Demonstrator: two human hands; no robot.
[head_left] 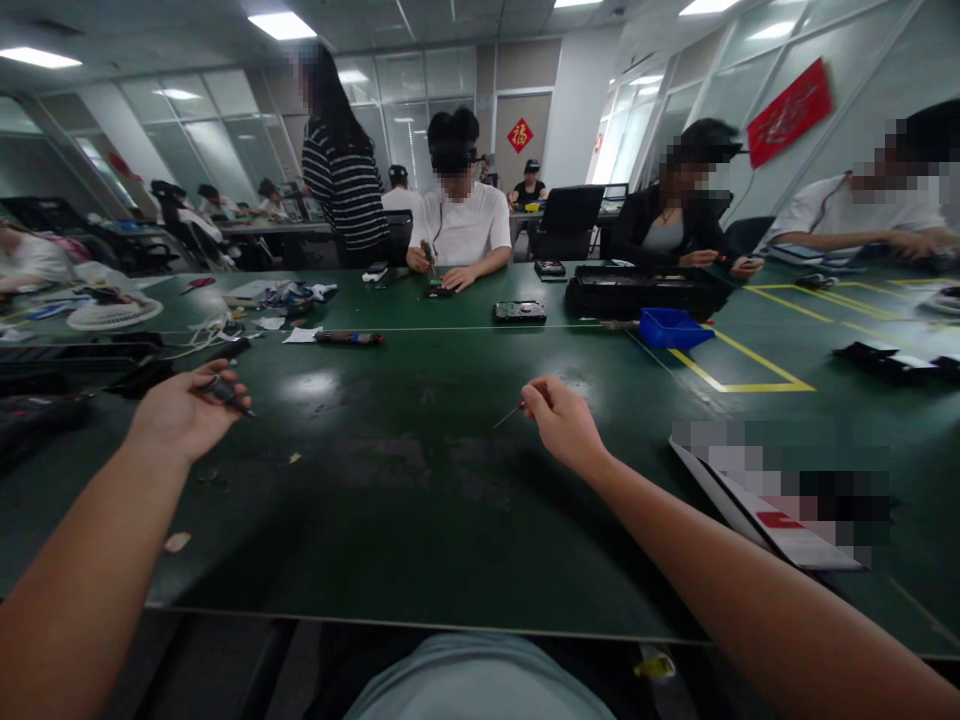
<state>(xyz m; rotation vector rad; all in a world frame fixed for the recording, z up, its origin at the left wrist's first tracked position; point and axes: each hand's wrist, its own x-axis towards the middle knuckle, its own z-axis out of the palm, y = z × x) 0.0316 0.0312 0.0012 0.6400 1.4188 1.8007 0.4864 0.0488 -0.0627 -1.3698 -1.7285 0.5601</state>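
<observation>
Over the left side of the green table, my left hand (176, 412) is palm up with its fingers curled round a dark pen-shaped tool (231, 396). The tool's narrow tip points right and down; its exact kind is not clear. My right hand (564, 428) is closed near the middle of the table, pinching a small screwdriver (508, 415). A thin metal shaft and a bit of red handle show; the fingers hide the remainder. Its tip slants down and left, close above the tabletop. The two hands are far apart.
Beyond my hands lie a dark pen-like tool (349, 338), a hard drive (519, 312), a blue tray (669, 328) and a long black casing (646, 292). A booklet (765, 500) lies at right. Cables and parts clutter the left. Co-workers sit across the table.
</observation>
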